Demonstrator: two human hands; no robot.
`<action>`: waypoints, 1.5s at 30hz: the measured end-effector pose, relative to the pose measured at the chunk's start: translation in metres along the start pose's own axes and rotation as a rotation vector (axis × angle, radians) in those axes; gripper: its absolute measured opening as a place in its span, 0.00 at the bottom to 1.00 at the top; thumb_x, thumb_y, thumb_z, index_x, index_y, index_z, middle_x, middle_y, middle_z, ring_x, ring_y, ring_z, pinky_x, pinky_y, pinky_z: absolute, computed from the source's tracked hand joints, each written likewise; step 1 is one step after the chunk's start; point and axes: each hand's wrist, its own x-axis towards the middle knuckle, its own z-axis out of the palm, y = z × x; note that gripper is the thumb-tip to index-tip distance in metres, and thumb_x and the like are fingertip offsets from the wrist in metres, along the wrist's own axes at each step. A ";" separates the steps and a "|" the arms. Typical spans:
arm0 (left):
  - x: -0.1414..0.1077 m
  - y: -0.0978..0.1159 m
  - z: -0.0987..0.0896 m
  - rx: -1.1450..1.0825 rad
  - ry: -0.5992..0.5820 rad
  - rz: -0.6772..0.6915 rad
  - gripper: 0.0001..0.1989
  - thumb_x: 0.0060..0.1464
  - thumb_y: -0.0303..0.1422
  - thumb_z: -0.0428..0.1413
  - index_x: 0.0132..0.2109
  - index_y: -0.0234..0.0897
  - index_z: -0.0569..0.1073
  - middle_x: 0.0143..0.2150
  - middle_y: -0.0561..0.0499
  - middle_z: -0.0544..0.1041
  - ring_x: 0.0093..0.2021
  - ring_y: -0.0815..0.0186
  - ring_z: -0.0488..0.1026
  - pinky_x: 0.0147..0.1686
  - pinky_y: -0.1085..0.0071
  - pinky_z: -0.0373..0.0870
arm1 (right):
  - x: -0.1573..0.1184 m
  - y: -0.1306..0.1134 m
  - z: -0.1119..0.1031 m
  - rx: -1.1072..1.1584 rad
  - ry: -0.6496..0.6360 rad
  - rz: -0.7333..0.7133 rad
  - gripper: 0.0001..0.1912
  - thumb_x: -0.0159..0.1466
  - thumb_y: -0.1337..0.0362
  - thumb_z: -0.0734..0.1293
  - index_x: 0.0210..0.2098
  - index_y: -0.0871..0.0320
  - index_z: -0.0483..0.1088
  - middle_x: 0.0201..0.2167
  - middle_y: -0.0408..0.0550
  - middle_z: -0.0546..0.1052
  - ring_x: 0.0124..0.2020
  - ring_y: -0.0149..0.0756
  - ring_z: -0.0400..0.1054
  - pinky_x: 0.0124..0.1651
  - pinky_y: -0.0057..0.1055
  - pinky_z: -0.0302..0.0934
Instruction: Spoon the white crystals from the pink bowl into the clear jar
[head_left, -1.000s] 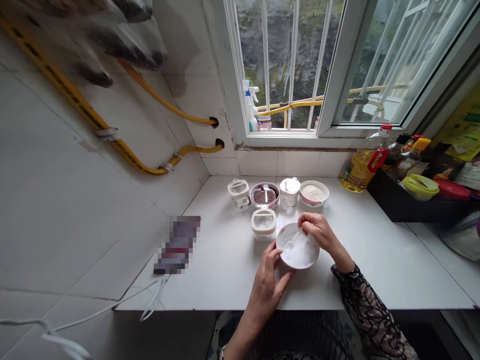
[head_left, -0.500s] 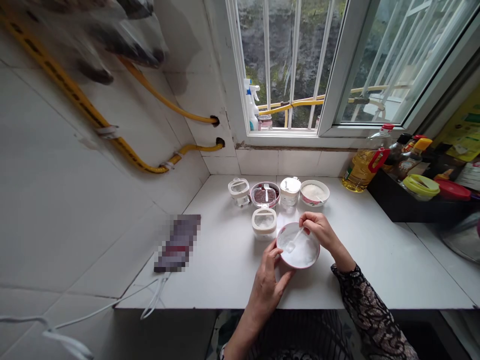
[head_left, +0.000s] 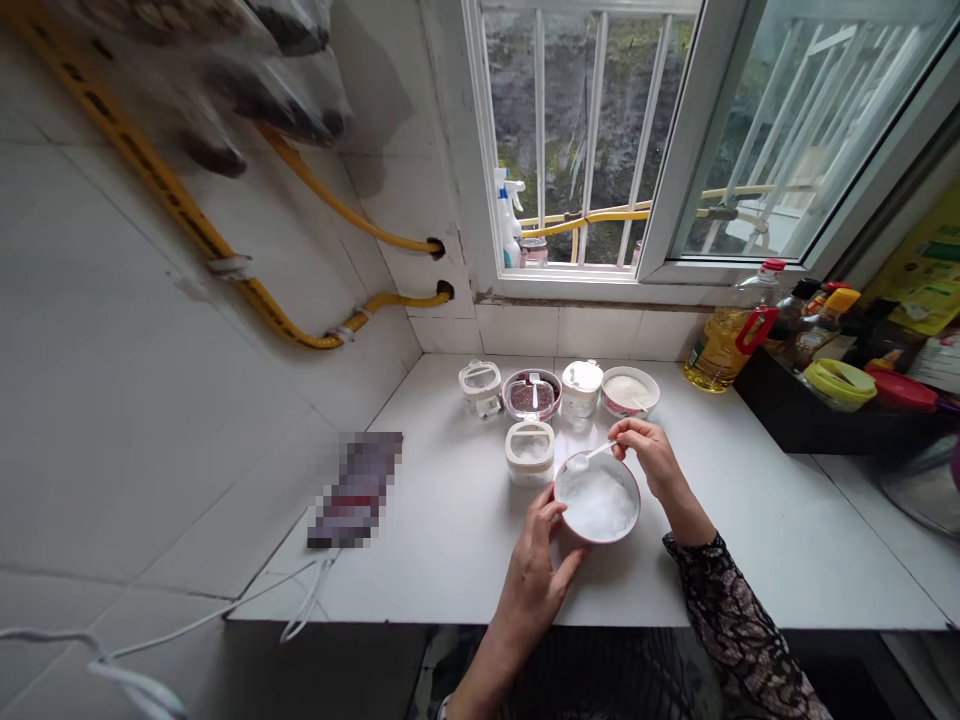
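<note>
My left hand [head_left: 534, 560] grips the near left side of a bowl [head_left: 600, 541] with a pinkish rim, fingers on its edge and thumb low against its side. White powdery or grainy stuff [head_left: 602, 503] fills much of the bowl. Between the fingers of my right hand [head_left: 649, 458] is a small white spoon [head_left: 594, 455], its head over the bowl's far left part. I cannot tell whether the spoon carries anything. Just beyond the bowl's left edge stands a clear lidded jar [head_left: 530, 455] with white contents.
Behind stand another lidded jar [head_left: 480, 390], a bowl of dark red stuff [head_left: 532, 397] with a small spoon, a third jar [head_left: 581, 390] and a bowl of pale grains [head_left: 628, 387]. An oil bottle [head_left: 720, 350] and a black box [head_left: 787, 410] of condiments sit right. A blurred-out object [head_left: 356, 490] lies left.
My right hand has lifted slightly and shifted right. The spoon's head has moved from the powder's left part toward the bowl's far rim. The left hand still grips the bowl.
</note>
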 end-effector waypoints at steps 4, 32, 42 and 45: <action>0.000 -0.001 0.001 0.002 0.009 0.005 0.21 0.59 0.27 0.57 0.57 0.45 0.63 0.67 0.39 0.63 0.66 0.53 0.69 0.56 0.56 0.78 | -0.001 -0.001 0.012 0.011 0.009 -0.096 0.06 0.52 0.62 0.66 0.27 0.58 0.73 0.19 0.43 0.75 0.22 0.32 0.65 0.29 0.31 0.61; 0.001 0.004 -0.002 0.006 0.001 0.009 0.20 0.60 0.27 0.57 0.57 0.44 0.62 0.67 0.39 0.62 0.65 0.53 0.69 0.56 0.56 0.78 | -0.021 -0.006 0.000 -0.710 -0.198 -0.506 0.10 0.63 0.70 0.60 0.31 0.56 0.72 0.28 0.47 0.76 0.29 0.36 0.67 0.35 0.31 0.59; 0.000 0.001 -0.002 0.005 -0.015 -0.014 0.20 0.60 0.27 0.57 0.57 0.44 0.62 0.67 0.38 0.61 0.65 0.53 0.69 0.56 0.55 0.78 | -0.017 -0.005 0.002 -0.539 -0.230 -0.269 0.10 0.58 0.68 0.59 0.26 0.56 0.72 0.23 0.43 0.73 0.26 0.33 0.63 0.31 0.29 0.54; 0.000 0.001 -0.001 0.002 -0.008 -0.019 0.20 0.60 0.27 0.57 0.57 0.44 0.63 0.67 0.38 0.62 0.66 0.54 0.69 0.56 0.56 0.78 | -0.012 -0.004 -0.003 -0.427 -0.187 -0.169 0.09 0.55 0.66 0.60 0.24 0.56 0.72 0.20 0.42 0.70 0.25 0.32 0.60 0.29 0.29 0.53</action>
